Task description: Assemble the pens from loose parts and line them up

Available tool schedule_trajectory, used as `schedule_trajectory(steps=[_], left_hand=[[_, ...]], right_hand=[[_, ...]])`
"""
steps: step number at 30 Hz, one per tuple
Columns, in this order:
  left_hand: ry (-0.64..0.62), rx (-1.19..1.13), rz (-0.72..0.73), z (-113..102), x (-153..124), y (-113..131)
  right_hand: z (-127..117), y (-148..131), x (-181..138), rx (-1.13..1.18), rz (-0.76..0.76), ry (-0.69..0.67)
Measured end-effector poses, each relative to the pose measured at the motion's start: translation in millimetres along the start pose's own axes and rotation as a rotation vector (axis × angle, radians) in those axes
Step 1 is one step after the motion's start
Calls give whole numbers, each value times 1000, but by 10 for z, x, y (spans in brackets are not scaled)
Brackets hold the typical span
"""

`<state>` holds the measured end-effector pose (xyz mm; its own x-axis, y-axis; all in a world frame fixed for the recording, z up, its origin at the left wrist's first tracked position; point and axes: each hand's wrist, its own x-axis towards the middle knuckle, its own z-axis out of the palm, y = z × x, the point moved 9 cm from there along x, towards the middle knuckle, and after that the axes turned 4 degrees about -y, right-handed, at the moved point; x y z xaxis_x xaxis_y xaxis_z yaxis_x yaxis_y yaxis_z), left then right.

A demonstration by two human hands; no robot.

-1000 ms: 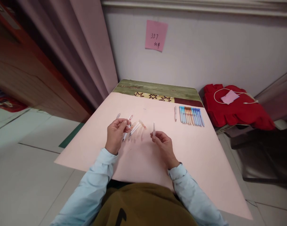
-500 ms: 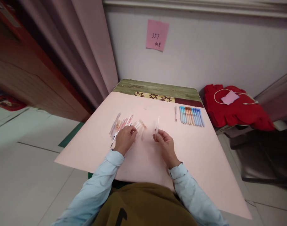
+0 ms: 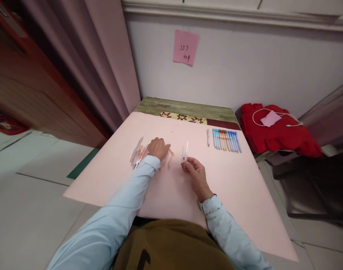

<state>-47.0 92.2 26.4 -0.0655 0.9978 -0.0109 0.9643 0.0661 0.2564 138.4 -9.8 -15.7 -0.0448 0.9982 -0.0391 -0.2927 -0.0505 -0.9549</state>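
Observation:
My right hand (image 3: 195,171) pinches a whitish, clear pen barrel (image 3: 186,150) and holds it upright above the pink sheet (image 3: 171,198). Over a loose pile of pen parts (image 3: 137,153) on the left reaches my left hand (image 3: 158,148), palm down. Its fingertips are hidden behind the back of the hand, so what they touch cannot be made out. A few clear and reddish parts (image 3: 170,153) show just right of that hand. On the far right lies a row of pens (image 3: 226,140) in light blue, brown and darker blue. One pale pen (image 3: 208,138) sits apart, left of the row.
Behind the sheet, a green patterned strip of tabletop (image 3: 185,107) meets the wall, where a pink note (image 3: 186,47) hangs. Red cloth (image 3: 273,135) with a white cable lies beyond the right edge. A curtain (image 3: 109,56) hangs at the left.
My left hand has moved forward and slightly right, farther over the pile of parts. The right hand still holds the barrel in about the same place.

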Motion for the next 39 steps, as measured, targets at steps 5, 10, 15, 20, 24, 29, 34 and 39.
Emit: schedule_trajectory(steps=[5, 10, 15, 20, 24, 29, 34, 39], left_hand=[[-49, 77, 0, 124, 114, 135], [-84, 18, 7, 212, 142, 261], [48, -350, 15, 62, 106, 330], [103, -1360, 1, 54, -56, 236], [108, -1700, -79, 217, -193, 145], [148, -1788, -89, 297, -232, 68], [156, -1813, -40, 210, -212, 23], [155, -1848, -19, 170, -197, -23]], right_hand=[[-2, 15, 8, 2, 5, -9], [0, -18, 5, 14, 20, -5], [-11, -40, 10, 14, 15, 9], [-59, -93, 8, -142, -95, 69], [-19, -138, -13, -301, -187, 60], [-19, -118, -31, -371, -207, 72], [-94, -154, -41, -425, -221, 143], [-88, -180, -18, -459, -214, 146]])
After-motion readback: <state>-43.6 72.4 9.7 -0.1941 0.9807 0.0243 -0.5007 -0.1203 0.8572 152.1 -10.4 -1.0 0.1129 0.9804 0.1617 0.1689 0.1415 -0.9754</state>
